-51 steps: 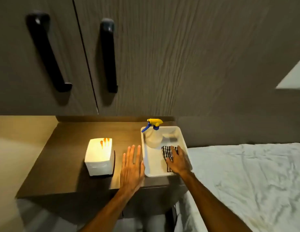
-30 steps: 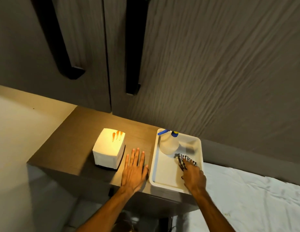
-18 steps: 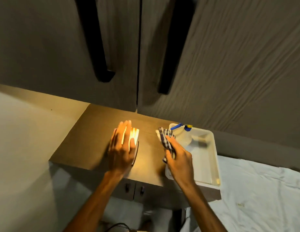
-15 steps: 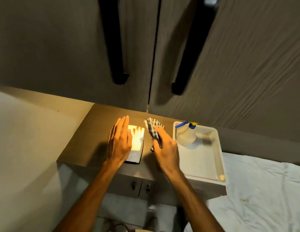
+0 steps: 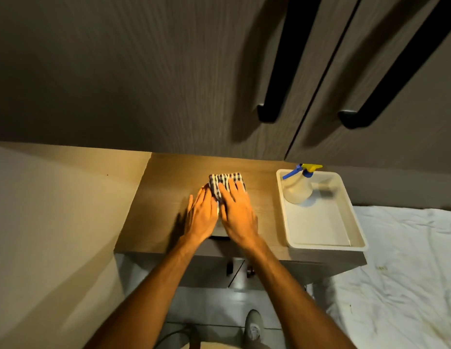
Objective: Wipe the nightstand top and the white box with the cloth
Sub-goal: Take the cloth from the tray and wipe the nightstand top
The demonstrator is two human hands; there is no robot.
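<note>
The brown nightstand (image 5: 161,197) stands below dark wardrobe doors. The white box is almost wholly hidden under my hands and the cloth; only a pale sliver (image 5: 218,209) shows between them. A checked black-and-white cloth (image 5: 225,183) lies spread over the box's far part. My right hand (image 5: 238,212) presses flat on the cloth, fingers apart. Beside it, touching, my left hand (image 5: 201,217) lies on the box's left part and holds it.
A white tray (image 5: 356,224) sits on the nightstand's right end with a spray bottle (image 5: 296,191) in its far corner. A white-sheeted bed (image 5: 408,273) adjoins on the right, a beige wall (image 5: 56,210) on the left. Black door handles (image 5: 272,79) hang above.
My right hand lifted the cloth out of the tray, carried it left and laid it over the white box. My left hand moved from the nightstand top onto the box.
</note>
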